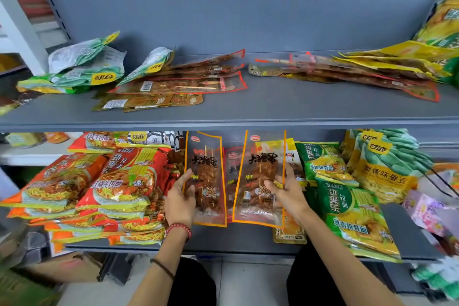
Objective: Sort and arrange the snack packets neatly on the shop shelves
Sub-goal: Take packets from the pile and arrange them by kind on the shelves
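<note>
gripping an orange-edged skewer packet in the left hand, thumb across its face. pinching a second skewer packet in the right hand. held upright, side by side, fronts out, over the lower shelf; likely to match like with like. red noodle packets left of the hands, green noodle packets right. similar skewer packs strewn on the upper shelf above.

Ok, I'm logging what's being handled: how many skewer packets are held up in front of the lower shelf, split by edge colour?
Orange-edged clear skewer packets: 2, one in the left hand, one in the right hand
Red-edged clear skewer packet, behind and between them: 1
Total: 3
</note>
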